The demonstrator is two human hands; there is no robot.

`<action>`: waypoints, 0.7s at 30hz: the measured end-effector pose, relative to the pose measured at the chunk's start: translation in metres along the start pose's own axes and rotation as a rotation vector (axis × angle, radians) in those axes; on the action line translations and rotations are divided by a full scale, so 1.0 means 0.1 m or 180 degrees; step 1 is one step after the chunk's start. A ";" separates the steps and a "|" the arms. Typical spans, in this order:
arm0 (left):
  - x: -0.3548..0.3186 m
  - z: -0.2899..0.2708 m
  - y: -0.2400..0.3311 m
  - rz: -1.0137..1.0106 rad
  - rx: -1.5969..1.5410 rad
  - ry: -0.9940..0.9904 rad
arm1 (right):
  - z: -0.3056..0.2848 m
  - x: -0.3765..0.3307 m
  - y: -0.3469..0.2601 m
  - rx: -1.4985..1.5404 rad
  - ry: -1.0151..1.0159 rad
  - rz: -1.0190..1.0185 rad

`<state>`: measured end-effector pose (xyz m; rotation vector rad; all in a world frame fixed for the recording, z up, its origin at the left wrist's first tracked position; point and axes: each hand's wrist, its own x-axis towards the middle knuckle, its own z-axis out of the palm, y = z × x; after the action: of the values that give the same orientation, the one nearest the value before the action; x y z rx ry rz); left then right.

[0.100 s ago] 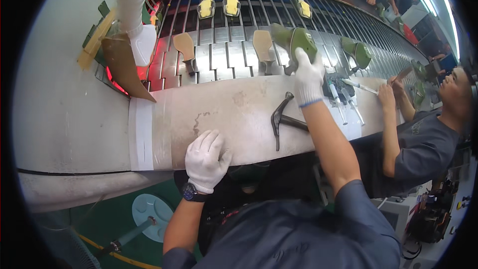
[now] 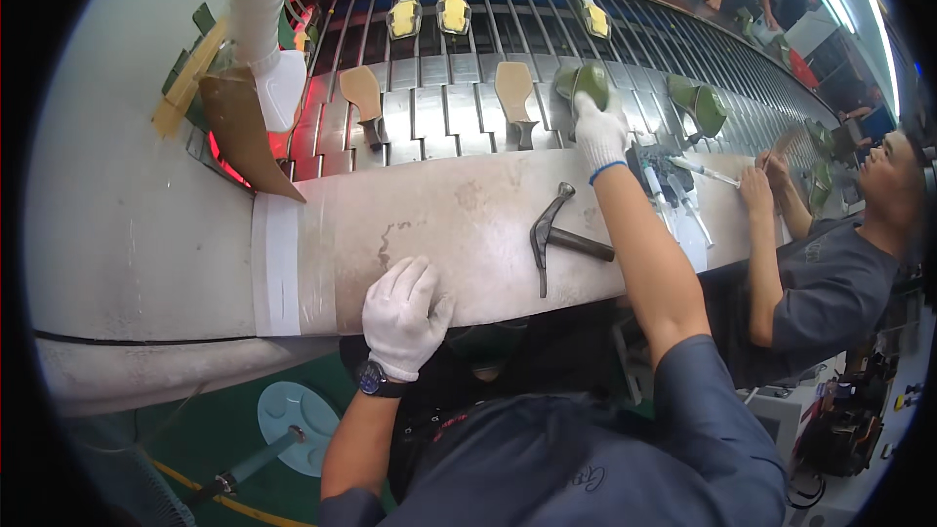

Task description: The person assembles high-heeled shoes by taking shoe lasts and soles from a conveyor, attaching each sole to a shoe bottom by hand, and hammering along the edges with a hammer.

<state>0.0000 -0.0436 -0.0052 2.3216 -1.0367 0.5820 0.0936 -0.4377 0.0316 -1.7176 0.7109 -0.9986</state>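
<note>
My right hand [image 2: 600, 131], in a white glove, grips a green shoe last [image 2: 589, 85] over the metal slats of the conveyor. Whether the last rests on the slats I cannot tell; the hand hides its near part. At the front edge of the bench [image 2: 459, 263], my gloved left hand [image 2: 402, 312] lies empty with its fingers stretched out. Between the hands is a hammer [image 2: 571, 242] with a dark curved head. A tan sole with a heel [image 2: 513, 96] sits just left of the held last, and a second such sole [image 2: 361, 95] farther left.
Several syringes [image 2: 691, 210] lie right of my right forearm. Another green last [image 2: 699, 105] stands on the conveyor [image 2: 420, 122]. Yellow-and-white shoe pieces [image 2: 453, 12] are farther back. A white hose nozzle [image 2: 281, 88] hangs at left. A co-worker [image 2: 830, 263] sits close at right.
My right hand and the green last have shifted slightly left, and the last's outline is sharper. My left hand stays in place.
</note>
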 end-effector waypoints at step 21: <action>0.02 -0.08 0.06 -0.0032 0.0441 -0.0131 | 0.40 -0.18 -0.17 -0.2548 -0.2642 -0.0129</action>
<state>-0.0046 -0.0431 0.0032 2.4671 -1.0324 0.6224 0.1195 -0.3988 0.0350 -2.5757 0.5285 0.0931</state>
